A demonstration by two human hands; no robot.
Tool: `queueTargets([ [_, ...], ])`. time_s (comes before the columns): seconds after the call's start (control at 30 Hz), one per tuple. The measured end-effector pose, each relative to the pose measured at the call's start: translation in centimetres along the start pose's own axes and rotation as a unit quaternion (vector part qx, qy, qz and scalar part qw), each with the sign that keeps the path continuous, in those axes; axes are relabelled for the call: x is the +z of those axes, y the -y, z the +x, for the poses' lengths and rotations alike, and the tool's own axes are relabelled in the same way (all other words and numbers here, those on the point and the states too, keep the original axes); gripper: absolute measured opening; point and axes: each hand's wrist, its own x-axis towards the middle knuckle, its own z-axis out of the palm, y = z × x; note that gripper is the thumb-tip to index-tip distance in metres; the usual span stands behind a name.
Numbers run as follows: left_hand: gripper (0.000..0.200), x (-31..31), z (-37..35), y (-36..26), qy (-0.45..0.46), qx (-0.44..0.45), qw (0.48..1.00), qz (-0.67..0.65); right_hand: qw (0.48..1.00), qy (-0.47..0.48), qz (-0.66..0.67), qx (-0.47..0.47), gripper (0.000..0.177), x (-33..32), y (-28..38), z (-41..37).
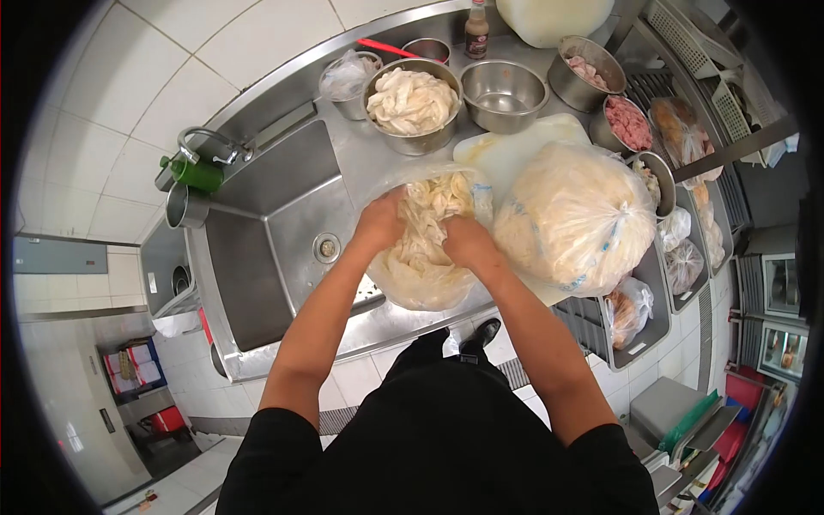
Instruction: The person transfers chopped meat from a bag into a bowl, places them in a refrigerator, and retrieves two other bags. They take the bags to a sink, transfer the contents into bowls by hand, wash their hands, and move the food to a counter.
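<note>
An open clear plastic bag (421,287) of pale, yellowish, soft strips (449,196) stands at the counter's front, right of the sink. My left hand (382,221) grips the bag's left side near its mouth, with the fingertips hidden in the plastic. On the right side, my right hand (468,242) is closed on the bunched plastic, fingers partly hidden. Close by on the right sits a large tied bag (575,219) packed with similar pale food. Behind the open bag, a steel bowl (412,142) holds a heap of pale strips (413,100).
A steel sink (296,223) with a faucet (215,146) lies left. At the back are a steel bowl (505,96), a sauce bottle (476,30) and a pot of minced meat (627,123). A white cutting board (524,142) is partly under the tied bag.
</note>
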Motion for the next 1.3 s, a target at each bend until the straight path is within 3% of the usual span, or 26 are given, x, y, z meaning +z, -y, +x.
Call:
queueTargets([
  [0.03, 0.042, 0.1, -0.6, -0.3, 0.0, -0.004, 1.0, -0.003, 0.999, 0.028, -0.042, 0.007, 0.023, 0.0, 0.1, -0.3],
  [0.1, 0.059, 0.8, -2.1, -1.8, 0.124, 0.058, 0.989, 0.06, 0.995, 0.059, -0.083, 0.016, 0.026, 0.2, 0.4, -1.0],
  [0.2, 0.074, 2.4, -4.1, -3.7, 0.185, 0.103, 0.976, 0.054, 0.992, 0.032, -0.122, 0.005, 0.019, 0.4, 0.1, -2.1],
  [0.23, 0.079, 2.4, -4.5, -4.0, 0.195, 0.076, 0.977, 0.051, 0.993, 0.006, -0.117, -0.007, 0.02, 0.6, 0.1, -2.7],
  [0.3, 0.079, 2.4, -4.9, -4.7, 0.217, 0.085, 0.969, 0.087, 0.993, -0.017, -0.114, -0.013, 0.023, 1.0, -0.3, -4.3],
  [0.43, 0.077, 2.0, -5.6, -6.6, 0.288, 0.076, 0.936, 0.187, 0.993, 0.028, -0.118, 0.011, 0.03, 1.6, -0.7, -7.0],
  [0.57, 0.069, 3.6, -6.0, -6.0, 0.246, 0.06, 0.949, 0.186, 0.996, -0.008, -0.087, 0.033, 0.035, 2.5, -2.0, -8.0],
  [0.67, 0.06, 4.7, -3.9, -3.0, 0.188, 0.012, 0.975, 0.118, 0.996, -0.008, -0.064, 0.058, 0.05, 2.1, -2.2, -8.4],
  [0.73, 0.054, 4.7, -2.3, -1.8, 0.128, -0.046, 0.989, 0.055, 0.997, -0.027, -0.052, 0.056, 0.049, 2.0, -1.9, -9.0],
  [0.8, 0.051, 2.8, -1.6, -2.3, 0.136, -0.045, 0.99, 0.008, 0.997, -0.046, -0.042, 0.052, 0.049, 1.6, -1.5, -9.0],
  [0.87, 0.064, 1.1, -1.8, -3.0, 0.241, -0.003, 0.97, 0.041, 0.994, -0.026, -0.092, 0.06, 0.05, 1.6, -1.0, -8.7],
  [0.9, 0.064, 0.6, -2.5, -3.3, 0.242, -0.004, 0.969, 0.043, 0.994, -0.026, -0.09, 0.059, 0.05, 1.8, -0.8, -8.3],
  [0.97, 0.075, 0.1, -4.9, -3.9, 0.243, 0.007, 0.964, 0.107, 0.987, -0.122, -0.009, -0.107, 0.029, 2.4, -0.4, -7.5],
  [1.0, 0.075, 0.0, -5.7, -4.2, 0.241, 0.006, 0.964, 0.11, 0.986, -0.123, -0.007, -0.11, 0.029, 3.1, -0.5, -7.2],
  [1.1, 0.068, 0.4, -8.1, -4.6, 0.259, -0.058, 0.944, 0.197, 0.992, -0.058, -0.079, -0.082, 0.022, 3.6, 0.0, -6.6],
  [1.17, 0.067, 1.3, -9.3, -3.8, 0.22, -0.071, 0.956, 0.181, 0.983, 0.065, -0.168, -0.019, 0.047, 2.4, -0.2, -6.3],
  [1.3, 0.059, 3.1, -7.0, -2.1, 0.124, -0.119, 0.977, 0.126, 0.979, 0.048, -0.195, 0.02, 0.048, 4.8, -1.2, -3.5],
])
